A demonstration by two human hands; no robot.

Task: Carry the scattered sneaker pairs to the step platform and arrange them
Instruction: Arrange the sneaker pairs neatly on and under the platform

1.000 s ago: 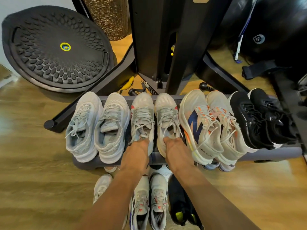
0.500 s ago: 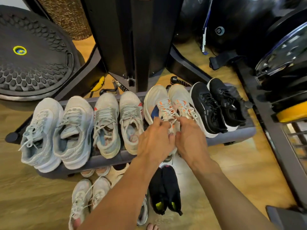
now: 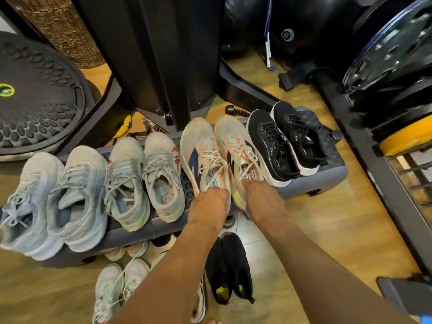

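Head view, steeply downward (close) over step platform (image 3: pixel 327 176).

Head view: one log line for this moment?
phase: arranging | left hand grips left cream sneaker heel | right hand grips right cream sneaker heel | step platform: four pairs | floor: more pairs

Bare left hand (image 3: pixel 211 203), bare right hand (image 3: pixel 260 198) — forearms (image 3: pixel 163 277) bare, toes (image 3: pixel 211 321) bare

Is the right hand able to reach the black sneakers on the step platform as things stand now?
Probably yes. The black sneakers stand right beside the cream sneaker that the right hand holds; nothing lies between, but it must let go first.
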